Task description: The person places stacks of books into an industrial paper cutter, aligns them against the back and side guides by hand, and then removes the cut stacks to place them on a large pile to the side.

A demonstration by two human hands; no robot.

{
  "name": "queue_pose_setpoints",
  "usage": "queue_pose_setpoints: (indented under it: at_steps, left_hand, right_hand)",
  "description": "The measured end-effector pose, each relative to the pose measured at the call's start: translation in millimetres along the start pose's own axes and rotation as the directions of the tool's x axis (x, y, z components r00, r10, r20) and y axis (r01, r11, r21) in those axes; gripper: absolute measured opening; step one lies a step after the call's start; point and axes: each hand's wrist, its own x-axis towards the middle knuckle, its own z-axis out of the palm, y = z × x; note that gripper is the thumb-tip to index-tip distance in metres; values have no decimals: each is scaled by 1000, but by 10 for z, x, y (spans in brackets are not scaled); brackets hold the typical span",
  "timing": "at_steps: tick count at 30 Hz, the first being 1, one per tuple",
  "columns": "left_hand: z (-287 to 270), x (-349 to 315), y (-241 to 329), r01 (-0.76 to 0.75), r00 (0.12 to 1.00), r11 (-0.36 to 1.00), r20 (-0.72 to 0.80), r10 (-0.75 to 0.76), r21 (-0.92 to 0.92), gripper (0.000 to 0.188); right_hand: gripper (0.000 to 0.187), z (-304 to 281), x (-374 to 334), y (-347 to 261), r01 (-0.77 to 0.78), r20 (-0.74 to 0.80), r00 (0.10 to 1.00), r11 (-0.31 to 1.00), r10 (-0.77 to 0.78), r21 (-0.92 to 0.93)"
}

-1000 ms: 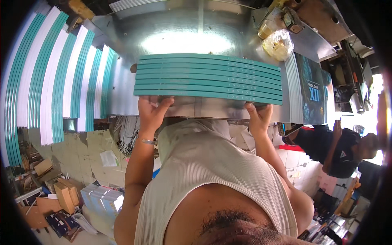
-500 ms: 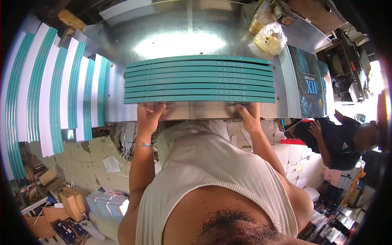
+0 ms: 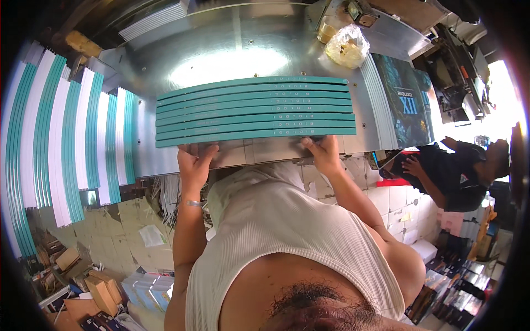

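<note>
A neat stack of teal-spined books (image 3: 256, 109) sits in front of me on the metal table, its spines showing as several parallel bands. My left hand (image 3: 194, 165) grips the near edge toward the left end, thumb raised beside the lowest spine. Toward the right end, my right hand (image 3: 324, 154) holds the same edge with its thumb against the books. The other fingers of both hands are mostly hidden beneath the stack.
Tall rows of white and teal books (image 3: 72, 138) line the left side. Dark-covered books (image 3: 406, 105) lie at the right, below a plastic bag (image 3: 348, 47) and a cup (image 3: 326, 33). Another person (image 3: 441, 171) in dark clothing is at the right. Bundled books (image 3: 148, 288) stand lower left.
The whole view has turned slightly, so the table and stack appear tilted and farther left. Both hands keep their hold on the near edge of the stack.
</note>
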Motion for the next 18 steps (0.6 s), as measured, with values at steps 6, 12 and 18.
queue_pose_setpoints:
  at_steps: [6,12,18]
  left_hand:
    - [34,24,-3,8,997,1000,81,-7,-15,42]
    - [49,69,300,-72,997,945,61,56,319,53]
    - [180,258,810,142,988,910,2,-155,388,62]
  right_hand:
    - [45,-48,0,104,13,5,1000,999,-13,-52]
    - [43,-223,215,-427,-10,40,999,958,22,-285]
    - [50,-289,463,-913,-62,37,996,927,81,-369]
